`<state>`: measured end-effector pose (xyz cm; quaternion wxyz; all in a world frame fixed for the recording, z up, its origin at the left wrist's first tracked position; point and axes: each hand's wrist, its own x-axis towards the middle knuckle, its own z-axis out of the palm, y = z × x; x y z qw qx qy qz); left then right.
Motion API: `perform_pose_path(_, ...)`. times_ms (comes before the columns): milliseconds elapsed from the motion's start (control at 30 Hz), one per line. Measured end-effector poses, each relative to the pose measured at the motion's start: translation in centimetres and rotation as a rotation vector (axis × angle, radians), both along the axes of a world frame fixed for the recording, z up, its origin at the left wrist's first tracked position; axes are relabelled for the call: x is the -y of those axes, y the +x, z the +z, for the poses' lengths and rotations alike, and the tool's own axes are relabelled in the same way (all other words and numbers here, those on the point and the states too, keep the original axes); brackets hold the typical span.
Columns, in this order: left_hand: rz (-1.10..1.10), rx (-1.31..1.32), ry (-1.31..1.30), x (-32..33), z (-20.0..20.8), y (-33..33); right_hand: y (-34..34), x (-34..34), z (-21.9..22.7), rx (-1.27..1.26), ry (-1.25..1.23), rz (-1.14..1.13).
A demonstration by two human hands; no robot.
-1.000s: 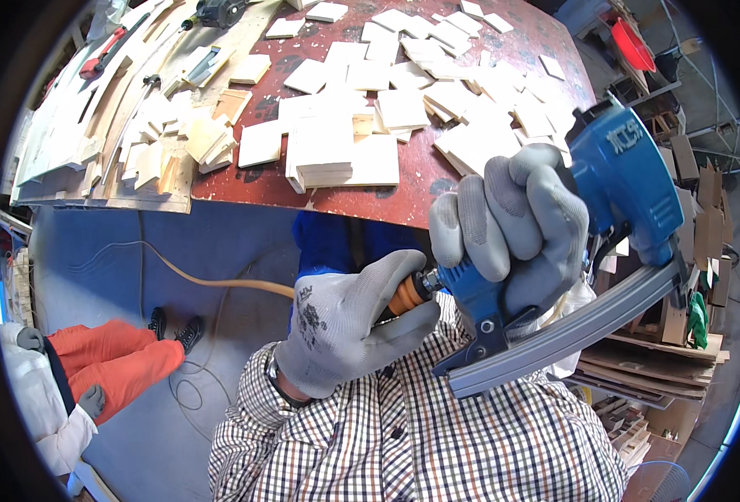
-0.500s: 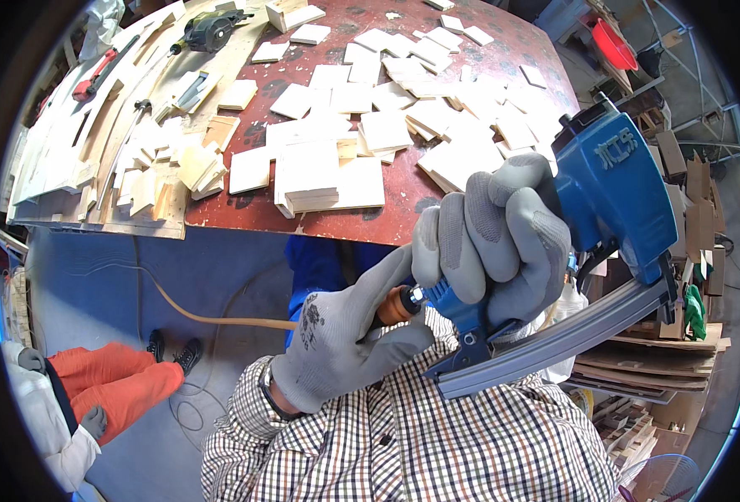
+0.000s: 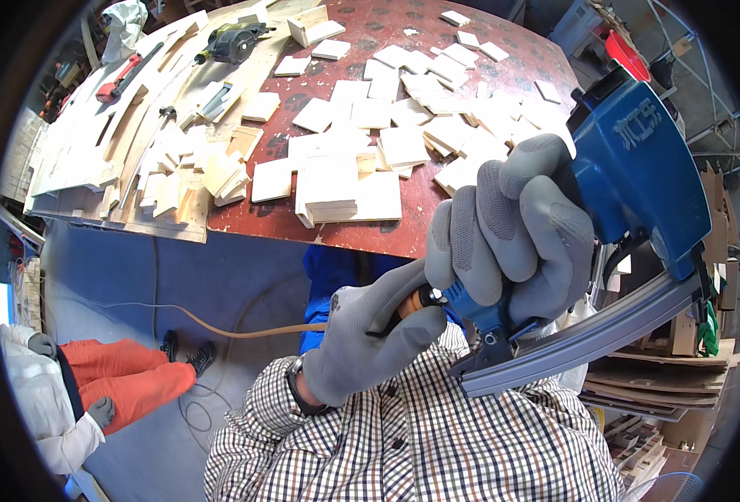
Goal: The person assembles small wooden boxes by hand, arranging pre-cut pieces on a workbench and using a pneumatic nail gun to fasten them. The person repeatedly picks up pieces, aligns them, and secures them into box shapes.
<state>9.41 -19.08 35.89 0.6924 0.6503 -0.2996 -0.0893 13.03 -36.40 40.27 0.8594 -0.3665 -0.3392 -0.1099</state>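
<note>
My gloved right hand (image 3: 512,226) is wrapped round the handle of a blue pneumatic nailer (image 3: 642,159), held up in front of my chest. Its head points to the upper right, and its long grey magazine (image 3: 591,339) slants below my fingers. At the handle's end, my gloved left hand (image 3: 374,335) closes on an orange-brown air hose coupling (image 3: 410,303), partly hidden by thumb and fingers. A tan air hose (image 3: 278,331) trails left from behind that hand. Whether the coupling is locked on the nailer's fitting I cannot tell.
Beyond my hands, a red-topped table (image 3: 278,217) bears many pale wooden pieces (image 3: 403,146). A circular saw (image 3: 234,43) and a red tool (image 3: 119,79) lie at its left. Another person in orange trousers (image 3: 131,381) is at left. Stacked boards (image 3: 658,372) stand at right.
Both hands and the nailer have shifted slightly right in the view. My left fingers have drawn in around the coupling, and less of the metal fitting shows.
</note>
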Motion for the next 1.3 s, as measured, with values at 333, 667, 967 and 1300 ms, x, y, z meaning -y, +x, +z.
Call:
perform_pose_path(333, -0.105, 0.225, -0.247, 0.9, 0.2, 1.1, 0.7, 2.9, 1.6, 0.199, -0.075, 0.22)
perform_pose_path(667, 0.089, 0.336, -0.011, 0.0, 0.6, -1.5, 2.5, 2.0, 2.8, 0.142, -0.203, 0.46)
perform_pose_path(967, 0.368, 0.436, 0.088, 1.1, -6.0, -4.7, -1.0, -2.0, -0.9, -0.435, 0.041, 0.195)
perform_pose_path(1300, 0.344, 0.541, 0.23, -1.3, -3.3, -2.0, 0.8, 0.0, -6.7, -0.428, -0.013, 0.057)
